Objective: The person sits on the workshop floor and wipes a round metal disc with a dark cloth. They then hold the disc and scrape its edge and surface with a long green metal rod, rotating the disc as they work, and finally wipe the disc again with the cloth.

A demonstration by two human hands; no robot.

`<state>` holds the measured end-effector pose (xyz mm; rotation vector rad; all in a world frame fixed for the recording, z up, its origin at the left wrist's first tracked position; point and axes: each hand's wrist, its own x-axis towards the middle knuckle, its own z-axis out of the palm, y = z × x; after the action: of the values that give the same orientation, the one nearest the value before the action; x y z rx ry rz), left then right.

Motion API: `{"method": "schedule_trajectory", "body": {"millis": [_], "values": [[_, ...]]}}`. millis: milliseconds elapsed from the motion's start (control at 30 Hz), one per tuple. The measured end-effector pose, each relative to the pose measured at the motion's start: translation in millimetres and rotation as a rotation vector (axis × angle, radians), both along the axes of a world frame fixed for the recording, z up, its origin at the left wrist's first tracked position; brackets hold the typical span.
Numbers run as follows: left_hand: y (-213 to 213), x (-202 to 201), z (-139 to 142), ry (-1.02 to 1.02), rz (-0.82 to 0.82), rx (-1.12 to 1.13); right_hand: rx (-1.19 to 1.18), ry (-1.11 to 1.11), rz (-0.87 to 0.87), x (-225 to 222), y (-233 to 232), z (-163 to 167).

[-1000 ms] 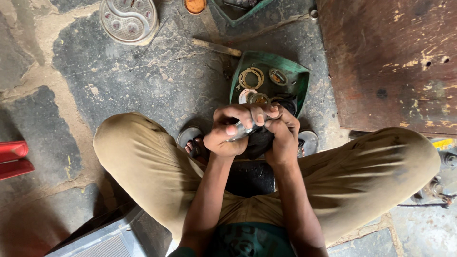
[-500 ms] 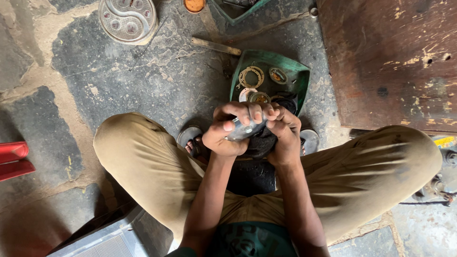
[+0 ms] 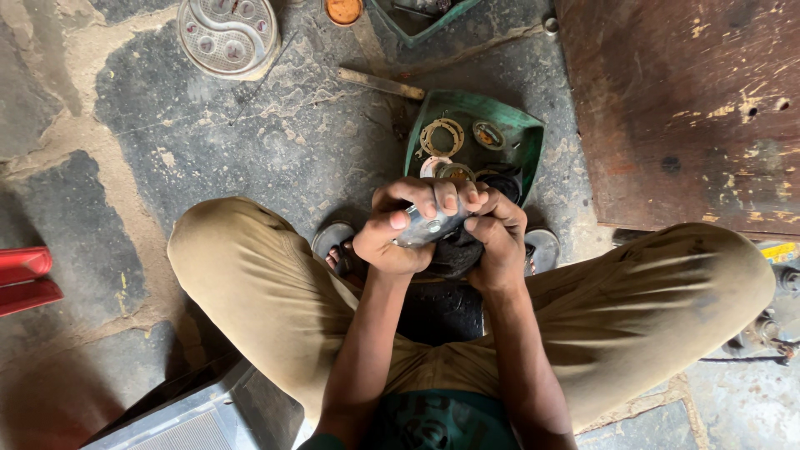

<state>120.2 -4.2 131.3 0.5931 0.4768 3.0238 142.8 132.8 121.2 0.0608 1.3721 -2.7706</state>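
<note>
Both forearms run up from the bottom edge of the view between the bent knees, wrists close together, and meet over the floor in front of the person's feet. The left hand (image 3: 398, 235) is curled tight, thumb on top, fingers wrapped over the near side of a small grey metal part (image 3: 427, 228); the right hand (image 3: 493, 237) clamps the same part from the other side, its fingers folded over the top and pressing a dark rag (image 3: 457, 254) under it. So both hands are closed and gripping the metal part, which sits raised off the floor, directly above the sandalled feet and just short of the near rim of a green tray (image 3: 528, 142). The part looks rounded and dull silver, with a small bolt head or hub showing between the fingers; most of it is hidden. The tray holds rings and gaskets. Open stone floor (image 3: 250, 142) lies to the left of the hands; a brown wooden board (image 3: 683, 108) closes off the right, a wooden stick (image 3: 379, 83) lies beyond the tray, and a round grey dial plate (image 3: 227, 35) sits near the far edge.
</note>
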Motion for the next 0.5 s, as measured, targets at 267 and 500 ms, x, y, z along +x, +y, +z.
{"method": "schedule_trajectory", "body": {"millis": [267,500], "values": [[1.2,-0.6,-0.8,0.002,0.022,-0.025,0.025,-0.005,-0.019,0.9,2.0,-3.0],[0.8,-0.8,-1.1,0.023,0.030,-0.047,-0.025,-0.051,-0.011,1.3,1.2,0.6]]}}
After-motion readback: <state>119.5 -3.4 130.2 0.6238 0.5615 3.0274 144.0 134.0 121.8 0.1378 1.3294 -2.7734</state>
